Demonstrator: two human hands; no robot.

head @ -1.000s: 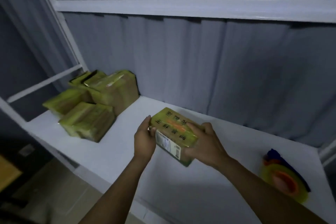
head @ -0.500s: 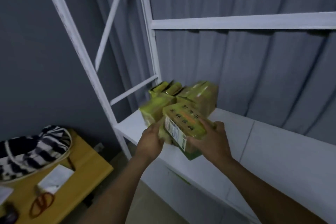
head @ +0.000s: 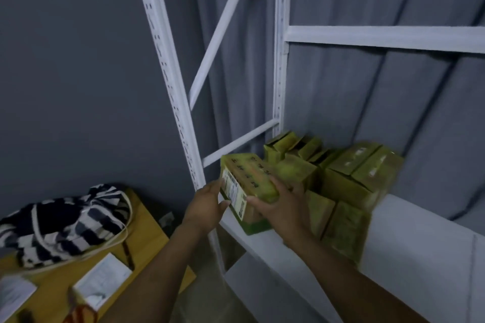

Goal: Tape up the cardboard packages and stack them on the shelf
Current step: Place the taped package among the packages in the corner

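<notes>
Package (head: 249,183): held tilted at the shelf (head: 409,238) edge, beside stacked packages (head: 354,175).
Left hand (head: 207,207): grip apart, flat against label end.
Right hand (head: 284,208): grip clamped on package.

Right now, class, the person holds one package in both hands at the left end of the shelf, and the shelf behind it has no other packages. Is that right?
One part is wrong. In the head view the left hand and right hand hold the package at the left end of the shelf, but other packages are stacked on the shelf behind it.
</notes>
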